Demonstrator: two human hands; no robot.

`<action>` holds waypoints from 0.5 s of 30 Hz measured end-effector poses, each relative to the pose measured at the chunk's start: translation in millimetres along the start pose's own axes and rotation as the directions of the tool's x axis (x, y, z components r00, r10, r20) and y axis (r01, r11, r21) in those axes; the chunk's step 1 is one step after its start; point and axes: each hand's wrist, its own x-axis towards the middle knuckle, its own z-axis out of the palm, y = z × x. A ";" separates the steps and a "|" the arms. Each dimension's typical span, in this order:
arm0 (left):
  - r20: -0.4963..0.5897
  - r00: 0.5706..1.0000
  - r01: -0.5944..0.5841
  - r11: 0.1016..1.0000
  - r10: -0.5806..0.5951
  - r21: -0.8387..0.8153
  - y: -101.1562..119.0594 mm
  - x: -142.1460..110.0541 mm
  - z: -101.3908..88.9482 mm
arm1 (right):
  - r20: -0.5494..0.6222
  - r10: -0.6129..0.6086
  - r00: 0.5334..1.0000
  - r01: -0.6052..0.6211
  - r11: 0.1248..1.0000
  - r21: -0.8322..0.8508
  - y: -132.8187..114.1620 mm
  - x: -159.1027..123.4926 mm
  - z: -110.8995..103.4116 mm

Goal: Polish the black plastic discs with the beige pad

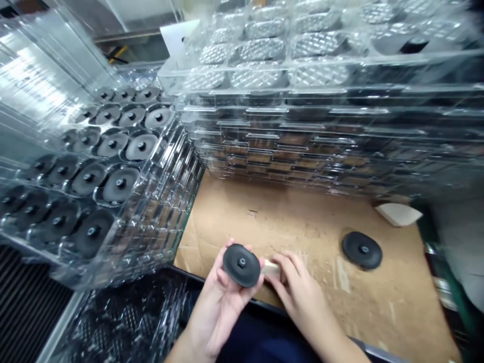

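My left hand is closed around the edge of a black oval part, whose small central stem faces up. The fingers of my right hand pinch a small whitish block against or just beside the part's right edge; whether the two touch is hard to tell. Another black oval part, also stem up, lies by itself on the cardboard to the right.
On the left, a stack of clear plastic trays holds many black oval parts in its top tray. Further tray stacks stand behind the cardboard. A pale curved scrap lies at the right. Wrapped dark trays sit lower left.
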 end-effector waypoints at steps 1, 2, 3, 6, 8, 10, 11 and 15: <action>-0.004 1.000 -0.007 1.000 0.007 0.000 -0.8 -1.6 0.6 | -0.002 -0.050 0.999 0.050 0.999 0.016 -2.7 -1.3 2.7; -0.008 1.000 -0.012 1.000 0.012 0.004 -1.7 -3.2 1.3 | 0.000 -0.093 0.996 0.093 0.995 0.032 -5.2 -2.4 3.7; -0.010 1.000 -0.014 1.000 0.015 0.011 -2.6 -4.6 2.1 | 0.003 -0.126 0.992 0.126 0.991 0.045 -7.6 -3.5 3.4; -0.014 1.000 -0.001 1.000 0.001 0.013 -5.0 -7.5 5.1 | 0.016 -0.157 0.987 0.156 0.985 0.070 -13.4 -7.8 -3.2; -0.010 1.000 -0.001 1.000 0.001 0.007 -6.5 -8.7 7.1 | 0.039 -0.144 0.989 0.140 0.986 0.092 -16.1 -13.7 -8.9; -0.005 1.000 -0.009 1.000 0.009 0.007 -8.0 -9.7 8.4 | 0.067 -0.118 0.991 0.110 0.988 0.112 -16.8 -21.5 -14.3; -0.003 1.000 -0.014 1.000 0.014 0.011 -8.7 -10.3 8.8 | 0.077 -0.101 0.992 0.092 0.989 0.118 -16.0 -25.2 -17.2; -0.004 1.000 -0.009 0.997 0.010 0.071 -11.3 -13.1 9.3 | 0.047 -0.012 0.999 0.006 0.993 0.117 -13.1 -31.8 -37.1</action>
